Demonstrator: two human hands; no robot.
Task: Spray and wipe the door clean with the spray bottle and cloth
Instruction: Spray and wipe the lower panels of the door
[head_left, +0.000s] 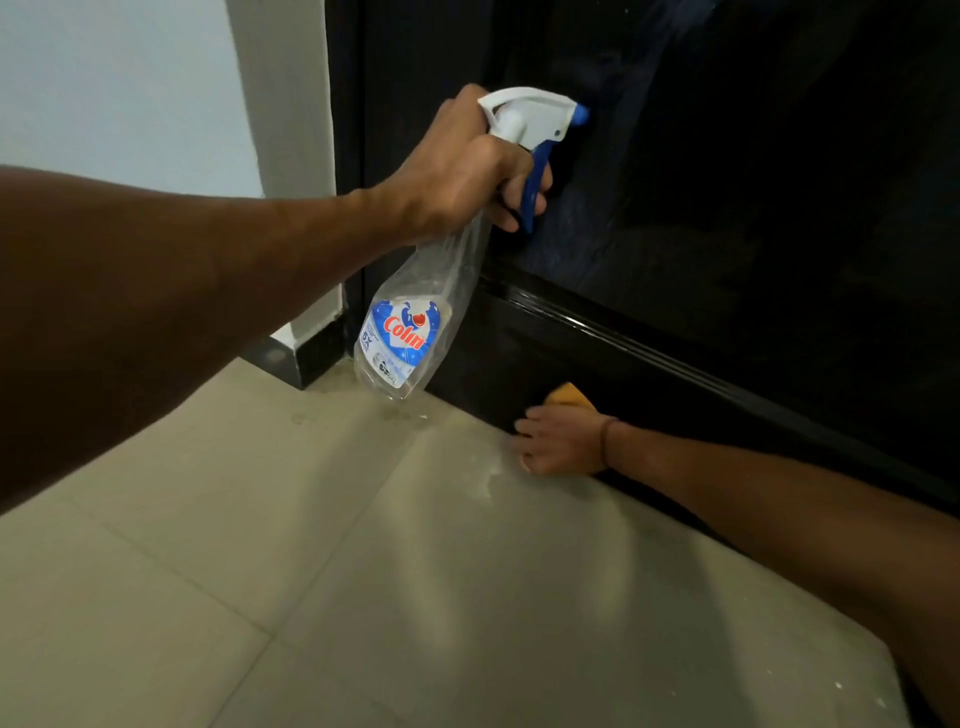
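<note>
The door (727, 182) is a dark, glossy panel that fills the upper right of the view. A raised horizontal rail (649, 338) crosses it on a downward slant to the right, with a lower panel beneath that meets the floor. Faint bluish streaks show on the upper panel near the bottle's nozzle.

The spray bottle (415, 322) is held up in front of the door's left edge, just beside the upper panel. Its body is clear plastic with a blue and white label bearing red lettering, and it hangs tilted with its base low and to the left. The white spray head with its blue nozzle tip (581, 113) points at the upper panel. The left hand (462, 171) grasps the bottle's neck, fingers curled round it, with fingertips on the blue trigger (535, 182).

The cloth (569, 395) is yellow-orange and sits against the lower panel, close to the floor. Only a small part of it is visible above the right hand (558, 441). The right hand lies over the cloth, low against the door, with a thin band on the wrist. Whether its fingers grip the cloth or only press on it cannot be determined.

The floor (363, 597) is laid with pale tiles, with whitish marks near the door's base. A white wall (130, 93) with a dark skirting strip (306, 358) stands to the left of the door.
</note>
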